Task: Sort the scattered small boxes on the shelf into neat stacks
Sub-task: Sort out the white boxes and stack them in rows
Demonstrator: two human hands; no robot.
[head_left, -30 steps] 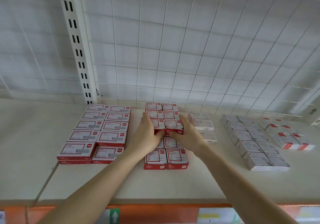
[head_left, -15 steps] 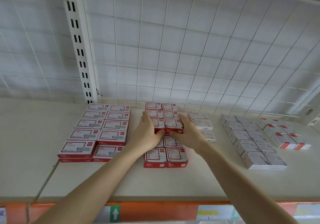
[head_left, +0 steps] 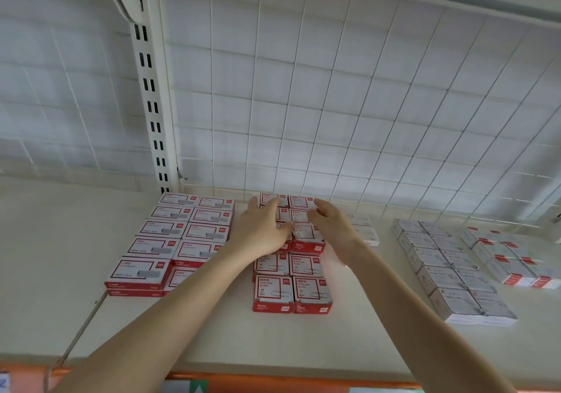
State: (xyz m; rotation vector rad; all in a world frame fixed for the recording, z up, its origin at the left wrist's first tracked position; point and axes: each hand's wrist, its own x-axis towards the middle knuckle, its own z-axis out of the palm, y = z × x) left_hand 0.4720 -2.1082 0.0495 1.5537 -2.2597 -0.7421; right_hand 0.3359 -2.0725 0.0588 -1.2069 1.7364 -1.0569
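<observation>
Both hands had gone deeper onto the shelf (head_left: 212,332) since half a second earlier. Watching the head view from my remote seat, I saw them off the raised pair (head_left: 306,232), which they had been clasping from either side, and up over the back rows of the middle block of boxes (head_left: 273,291).

My left hand (head_left: 264,228) lay flat with its fingers straight, the tips reaching the rearmost box, and it held nothing. My right hand (head_left: 334,228) hung just over the second row, fingers loosely bent and parted, also with nothing in it. The raised pair sat on the block's third row with its red front face showing, and it looked square with the boxes beneath. I judged that placement finished and the back rows next for squaring. The block stood in two tidy columns near the middle of the shelf.

Much was masked. The left palm covered the left half of the raised pair and most of the second row, so I could not tell whether those boxes sat flush. White boxes (head_left: 364,231) behind the right wrist were half hidden and blurred. No label print was sharp enough to read. Larger red-and-white boxes (head_left: 170,241) on the left and grey boxes (head_left: 449,271) on the right looked ordered already. The orange edge strip (head_left: 273,385) was cut off at the bottom.
</observation>
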